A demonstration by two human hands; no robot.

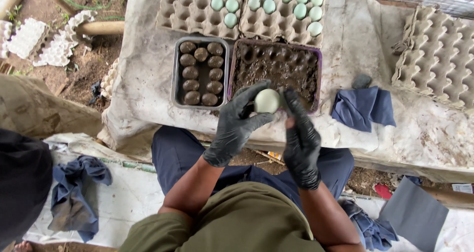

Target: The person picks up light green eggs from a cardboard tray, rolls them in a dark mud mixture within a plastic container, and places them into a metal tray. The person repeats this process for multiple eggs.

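Note:
A pale green egg (267, 101) is held between both of my black-gloved hands, just above the near edge of a purple tray of dark mud (276, 66). My left hand (237, 123) cups it from the left with fingers spread around it. My right hand (300, 138) touches its right side with the fingertips. To the left of the mud tray stands a metal tray (200, 74) with several mud-coated eggs in two rows. Behind both lie cardboard egg cartons (247, 10) with several pale green eggs.
A blue cloth (363, 107) lies right of the mud tray, with a dark lump (362, 81) above it. Empty cardboard cartons (434, 54) stack at the right. White cartons (44, 39) lie on the dirt at left. Another blue cloth (74, 192) lies on the ground.

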